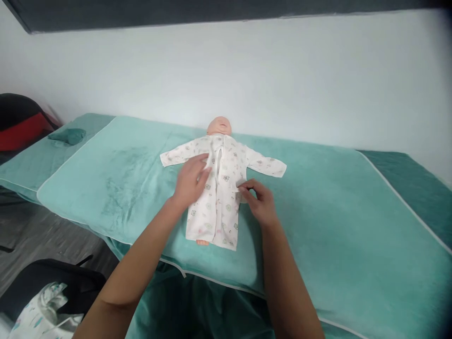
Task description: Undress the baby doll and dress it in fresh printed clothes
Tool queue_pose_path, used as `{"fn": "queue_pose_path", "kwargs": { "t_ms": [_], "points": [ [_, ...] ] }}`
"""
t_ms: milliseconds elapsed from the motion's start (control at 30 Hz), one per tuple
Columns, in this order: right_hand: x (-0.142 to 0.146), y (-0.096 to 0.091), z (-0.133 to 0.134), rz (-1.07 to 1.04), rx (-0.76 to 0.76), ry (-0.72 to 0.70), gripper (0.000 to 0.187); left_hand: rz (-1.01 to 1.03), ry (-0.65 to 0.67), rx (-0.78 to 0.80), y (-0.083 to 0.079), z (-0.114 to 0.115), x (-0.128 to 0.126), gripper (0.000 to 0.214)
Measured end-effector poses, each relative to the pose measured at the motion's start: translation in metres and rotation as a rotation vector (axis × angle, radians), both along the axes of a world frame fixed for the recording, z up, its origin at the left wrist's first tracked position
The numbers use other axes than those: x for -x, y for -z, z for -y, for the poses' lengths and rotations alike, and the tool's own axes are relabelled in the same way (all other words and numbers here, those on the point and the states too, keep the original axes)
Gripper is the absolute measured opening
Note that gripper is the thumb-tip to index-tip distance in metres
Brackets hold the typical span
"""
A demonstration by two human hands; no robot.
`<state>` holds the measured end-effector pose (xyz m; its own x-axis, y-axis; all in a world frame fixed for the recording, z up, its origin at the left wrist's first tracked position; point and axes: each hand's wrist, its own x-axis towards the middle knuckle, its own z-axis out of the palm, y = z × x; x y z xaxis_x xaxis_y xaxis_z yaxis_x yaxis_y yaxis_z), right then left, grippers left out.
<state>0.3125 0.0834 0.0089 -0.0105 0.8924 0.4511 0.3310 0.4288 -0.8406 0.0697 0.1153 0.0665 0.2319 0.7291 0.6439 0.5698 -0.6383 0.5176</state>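
A baby doll (219,126) lies on its back on the green bed, its head toward the wall. It wears a white printed baby gown (228,207) that is parted down the front, with both sleeves spread sideways. My left hand (192,181) rests on the gown's left half with its fingers stretched out. At the gown's right edge, my right hand (258,200) pinches a thin white tie between thumb and fingertips. Some toes of the doll show below the hem; the rest of its legs is covered.
The bed's green cover (318,212) has pale piping and hangs over the near edge. A white wall (318,84) stands behind. At the lower left is a black chair (67,278) with printed white cloth (44,310) on it. A black and red chair (24,127) stands far left.
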Motion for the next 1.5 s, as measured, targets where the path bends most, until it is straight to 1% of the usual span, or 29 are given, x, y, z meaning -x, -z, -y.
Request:
{"fn": "queue_pose_path", "kwargs": {
  "t_ms": [67,100,133,167,200,267,300,333,400,433,467,500,567,600,667,733,767,800,867,933,1000,1033,1100,1167,1333,1500],
  "points": [
    [0.003,-0.001,0.003,0.063,0.048,-0.001,0.029,-0.228,0.060,-0.004,0.000,0.006,-0.009,0.025],
    [0.004,-0.003,0.005,0.076,0.064,0.012,0.034,-0.310,0.083,0.007,0.001,0.010,-0.011,0.024],
    [0.006,-0.005,0.005,0.075,0.077,0.040,0.038,-0.349,0.104,0.025,0.003,0.012,-0.012,0.023],
    [0.007,-0.009,0.004,0.064,0.084,0.084,0.041,-0.334,0.123,0.051,0.004,0.014,-0.011,0.023],
    [0.009,-0.014,0.000,0.048,0.086,0.135,0.042,-0.273,0.143,0.084,0.005,0.014,-0.009,0.023],
    [0.012,-0.027,-0.018,0.032,0.077,0.232,0.039,-0.059,0.149,0.165,0.003,0.005,-0.005,0.025],
    [0.015,-0.036,-0.032,0.031,0.064,0.270,0.034,0.057,0.116,0.207,0.000,-0.004,-0.003,0.026],
    [0.019,-0.046,-0.049,0.046,0.053,0.294,0.030,0.164,0.053,0.243,-0.003,-0.017,-0.002,0.025],
    [0.031,-0.064,-0.089,0.098,0.046,0.334,0.023,0.324,-0.119,0.299,-0.011,-0.052,-0.004,0.021],
    [0.039,-0.072,-0.109,0.175,0.087,0.353,0.024,0.374,-0.191,0.326,-0.014,-0.072,-0.007,0.019],
    [0.046,-0.078,-0.127,0.246,0.147,0.372,0.027,0.392,-0.231,0.360,-0.017,-0.091,-0.010,0.020],
    [0.053,-0.081,-0.142,0.311,0.209,0.394,0.029,0.381,-0.244,0.396,-0.018,-0.110,-0.014,0.021],
    [0.061,-0.082,-0.163,0.397,0.299,0.424,0.029,0.299,-0.219,0.471,-0.020,-0.138,-0.022,0.020],
    [0.061,-0.079,-0.169,0.401,0.319,0.414,0.028,0.251,-0.201,0.502,-0.020,-0.147,-0.025,0.018],
    [0.056,-0.071,-0.173,0.326,0.328,0.331,0.024,0.192,-0.188,0.540,-0.020,-0.156,-0.031,0.013],
    [0.049,-0.065,-0.172,0.173,0.313,0.238,0.023,0.199,-0.202,0.533,-0.020,-0.156,-0.037,0.009],
    [0.047,-0.064,-0.171,0.094,0.288,0.219,0.023,0.225,-0.205,0.516,-0.020,-0.155,-0.039,0.008],
    [0.047,-0.063,-0.169,0.025,0.249,0.221,0.023,0.270,-0.196,0.500,-0.021,-0.154,-0.042,0.009],
    [0.049,-0.064,-0.168,-0.087,0.154,0.259,0.023,0.413,-0.137,0.500,-0.021,-0.152,-0.047,0.012],
    [0.054,-0.066,-0.167,-0.168,0.091,0.276,0.022,0.561,-0.049,0.554,-0.020,-0.153,-0.051,0.016],
    [0.057,-0.065,-0.168,-0.234,0.110,0.262,0.021,0.632,0.009,0.607,-0.018,-0.155,-0.053,0.017],
    [0.057,-0.064,-0.169,-0.263,0.141,0.251,0.021,0.624,0.015,0.612,-0.016,-0.156,-0.054,0.016],
    [0.056,-0.060,-0.171,-0.324,0.195,0.232,0.023,0.565,-0.001,0.583,-0.013,-0.157,-0.053,0.016],
    [0.054,-0.056,-0.173,-0.383,0.207,0.201,0.023,0.503,-0.015,0.548,-0.011,-0.158,-0.052,0.018],
    [0.054,-0.053,-0.172,-0.434,0.156,0.122,0.021,0.500,0.017,0.550,-0.010,-0.158,-0.051,0.016],
    [0.056,-0.055,-0.171,-0.348,0.126,0.126,0.020,0.528,0.024,0.540,-0.008,-0.159,-0.051,0.015]
  ]
}}
